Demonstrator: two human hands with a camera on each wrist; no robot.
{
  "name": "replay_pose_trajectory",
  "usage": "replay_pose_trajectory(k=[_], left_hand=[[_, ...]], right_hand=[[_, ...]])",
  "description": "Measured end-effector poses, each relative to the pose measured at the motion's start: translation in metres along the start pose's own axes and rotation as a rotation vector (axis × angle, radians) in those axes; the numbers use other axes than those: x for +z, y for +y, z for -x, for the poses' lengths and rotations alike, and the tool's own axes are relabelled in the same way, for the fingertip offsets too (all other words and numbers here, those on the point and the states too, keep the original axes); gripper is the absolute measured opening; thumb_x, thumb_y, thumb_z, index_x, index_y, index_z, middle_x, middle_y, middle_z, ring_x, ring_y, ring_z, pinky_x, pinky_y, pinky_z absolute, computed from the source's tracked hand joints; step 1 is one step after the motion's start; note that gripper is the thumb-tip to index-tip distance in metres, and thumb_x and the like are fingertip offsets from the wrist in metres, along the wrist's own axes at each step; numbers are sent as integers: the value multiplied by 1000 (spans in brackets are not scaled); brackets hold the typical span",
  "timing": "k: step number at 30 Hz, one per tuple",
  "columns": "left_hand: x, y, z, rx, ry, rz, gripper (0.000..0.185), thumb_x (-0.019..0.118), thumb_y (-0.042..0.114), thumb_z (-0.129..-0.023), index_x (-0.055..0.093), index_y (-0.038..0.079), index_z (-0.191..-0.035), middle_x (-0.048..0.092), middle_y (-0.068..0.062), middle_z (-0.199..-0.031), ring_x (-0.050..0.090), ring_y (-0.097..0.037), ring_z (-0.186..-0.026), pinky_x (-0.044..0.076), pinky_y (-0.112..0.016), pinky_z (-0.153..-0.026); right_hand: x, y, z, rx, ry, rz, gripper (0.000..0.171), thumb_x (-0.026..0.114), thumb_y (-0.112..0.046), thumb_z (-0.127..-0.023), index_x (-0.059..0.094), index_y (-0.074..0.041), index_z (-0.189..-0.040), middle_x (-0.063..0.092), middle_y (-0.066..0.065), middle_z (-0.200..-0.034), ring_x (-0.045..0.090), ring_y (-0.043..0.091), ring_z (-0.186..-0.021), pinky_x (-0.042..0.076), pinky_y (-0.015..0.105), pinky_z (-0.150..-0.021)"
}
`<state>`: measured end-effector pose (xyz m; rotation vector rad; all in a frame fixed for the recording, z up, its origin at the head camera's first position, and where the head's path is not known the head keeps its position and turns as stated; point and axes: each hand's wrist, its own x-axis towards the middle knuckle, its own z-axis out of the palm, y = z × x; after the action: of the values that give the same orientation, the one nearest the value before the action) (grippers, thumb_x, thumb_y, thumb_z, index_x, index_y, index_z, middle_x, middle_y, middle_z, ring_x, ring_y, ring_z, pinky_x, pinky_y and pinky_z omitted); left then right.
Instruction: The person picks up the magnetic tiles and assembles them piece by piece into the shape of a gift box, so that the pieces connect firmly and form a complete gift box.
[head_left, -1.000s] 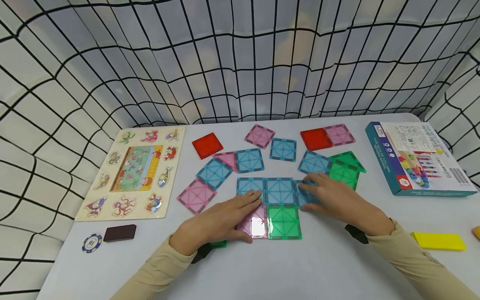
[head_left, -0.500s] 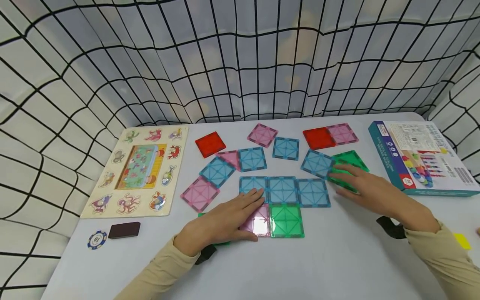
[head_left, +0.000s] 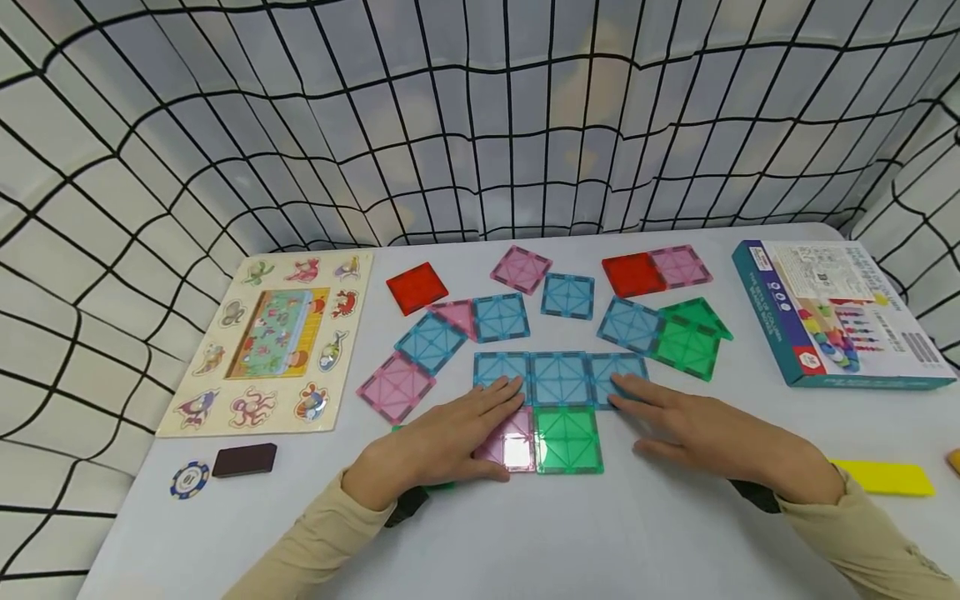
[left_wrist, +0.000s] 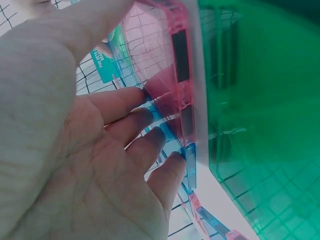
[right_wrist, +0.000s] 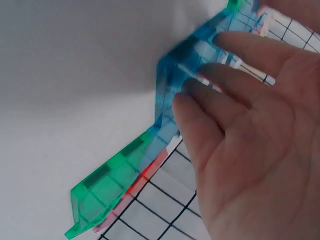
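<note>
A row of three blue magnetic tiles lies mid-table: left tile (head_left: 501, 367), middle tile (head_left: 560, 379) and right tile (head_left: 618, 365). Directly below them sit a pink tile (head_left: 519, 442) and a green tile (head_left: 568, 440), edge to edge. My left hand (head_left: 446, 442) rests with extended fingers on the pink tile and the lower part of the left blue one. With straight fingers, my right hand (head_left: 705, 433) touches the right blue tile at its lower right. Another green tile (left_wrist: 265, 115), large in the left wrist view, is partly hidden beneath my left hand in the head view.
Several loose tiles curve behind the row, including a red tile (head_left: 417, 288) and a green square tile (head_left: 684, 346). A wooden puzzle board (head_left: 352, 333) lies left, near a poker chip (head_left: 189, 480) and dark block (head_left: 244, 460). Rightward are a game box (head_left: 847, 317) and yellow block (head_left: 885, 478).
My right hand left the right blue tile, moved right to the green square tile, then came back to the blue tile. My left hand stays on the pink tile.
</note>
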<state>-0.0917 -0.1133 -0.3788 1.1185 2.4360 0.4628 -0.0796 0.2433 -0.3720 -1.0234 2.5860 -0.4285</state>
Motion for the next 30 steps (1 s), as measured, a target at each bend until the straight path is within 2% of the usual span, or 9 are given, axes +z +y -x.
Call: replay_pose_trajectory(k=[6, 9, 11, 15, 18, 20, 23, 26, 30], left_hand=[[-2, -3, 0, -6, -5, 2, 92, 75, 43, -96, 28, 3, -164, 20, -11, -173, 18, -30, -160, 25, -48, -126], [-6, -5, 7, -34, -5, -21, 91, 74, 46, -96, 30, 5, -164, 23, -10, -173, 22, -31, -159, 30, -50, -124], [-8, -7, 17, -58, 7, -33, 90, 75, 46, -96, 32, 5, -164, 26, -10, -172, 25, -32, -158, 33, -51, -122], [-7, -8, 48, -102, 36, -44, 87, 80, 42, -93, 40, 1, -159, 34, -13, -168, 37, -34, -152, 40, -51, -118], [-1, -9, 67, -100, 67, -55, 80, 80, 38, -93, 46, -2, -155, 41, -15, -163, 47, -35, -145, 48, -51, -111], [4, -11, 73, -90, 98, -58, 75, 78, 35, -95, 49, -3, -152, 44, -15, -161, 51, -34, -141, 51, -50, -107], [9, -12, 74, -83, 136, -46, 70, 75, 33, -98, 49, -3, -152, 46, -14, -160, 53, -34, -139, 53, -49, -105], [10, -11, 70, -85, 131, -23, 70, 73, 31, -100, 45, -4, -155, 43, -14, -162, 51, -34, -142, 51, -49, -108], [10, -4, 61, -85, 131, -60, 70, 73, 30, -100, 46, -6, -153, 44, -17, -161, 53, -35, -140, 51, -48, -107]], right_hand=[[-3, 1, -7, -1, 0, -8, 62, 70, -30, -102, 49, -8, -156, 37, 17, -166, 44, 43, -146, 46, 57, -110], [-3, 2, -10, -6, 9, -41, 60, 69, -27, -102, 50, -7, -156, 38, 18, -165, 43, 44, -146, 46, 57, -110], [-2, 3, -11, -6, 13, -60, 60, 69, -27, -102, 50, -7, -155, 38, 18, -165, 42, 44, -147, 46, 57, -110], [-3, 2, -12, -7, 33, -43, 57, 70, -28, -102, 54, -5, -152, 42, 20, -162, 46, 45, -144, 48, 57, -107], [-3, 2, -11, 1, 67, -6, 52, 72, -29, -101, 61, -5, -146, 48, 20, -158, 53, 44, -138, 51, 55, -104], [-4, 1, -11, 8, 87, 17, 49, 73, -29, -100, 65, -4, -141, 53, 20, -154, 57, 44, -134, 52, 55, -102], [-5, -1, -12, 23, 93, 35, 45, 74, -30, -99, 69, -5, -137, 56, 20, -150, 59, 44, -132, 52, 56, -101], [-5, -2, -14, 26, 85, 31, 46, 74, -31, -99, 70, -5, -136, 57, 20, -150, 59, 44, -132, 52, 57, -101], [-6, 1, -14, 9, 67, -27, 46, 72, -32, -100, 68, -8, -139, 54, 17, -154, 55, 44, -136, 51, 56, -103]])
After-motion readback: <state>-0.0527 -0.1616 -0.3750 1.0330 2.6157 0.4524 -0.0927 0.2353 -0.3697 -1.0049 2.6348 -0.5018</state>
